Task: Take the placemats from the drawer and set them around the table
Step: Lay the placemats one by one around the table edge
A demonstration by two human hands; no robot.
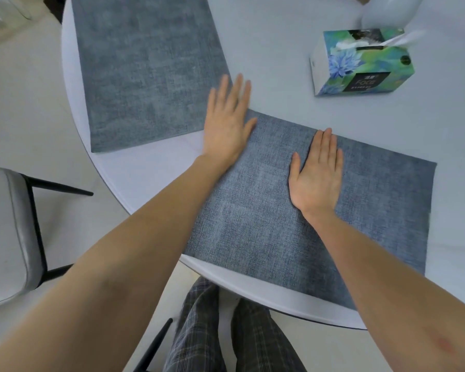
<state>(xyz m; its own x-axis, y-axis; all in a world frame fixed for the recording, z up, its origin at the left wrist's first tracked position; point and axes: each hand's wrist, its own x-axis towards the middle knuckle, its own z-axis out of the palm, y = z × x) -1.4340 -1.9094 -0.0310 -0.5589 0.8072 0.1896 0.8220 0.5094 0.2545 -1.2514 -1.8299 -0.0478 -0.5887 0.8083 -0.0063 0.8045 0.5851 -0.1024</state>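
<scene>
On the round table (279,49), both hands press flat with straight fingers, holding nothing: the left hand (227,122) on the near placemat's (253,224) far corner, the right hand (316,174) mid-mat, likely smoothing and squaring it to the edge. A second placemat (145,71) lies just beside, tissue box (360,63) well apart.

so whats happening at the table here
A person is laying grey placemats on a round white table. Both hands lie flat with fingers straight: the right hand on the near placemat, the left hand over that mat's far left corner and partly on the table. A second placemat already lies to the left. A tissue box stands beyond the mats, and a chair is at the left.
</scene>
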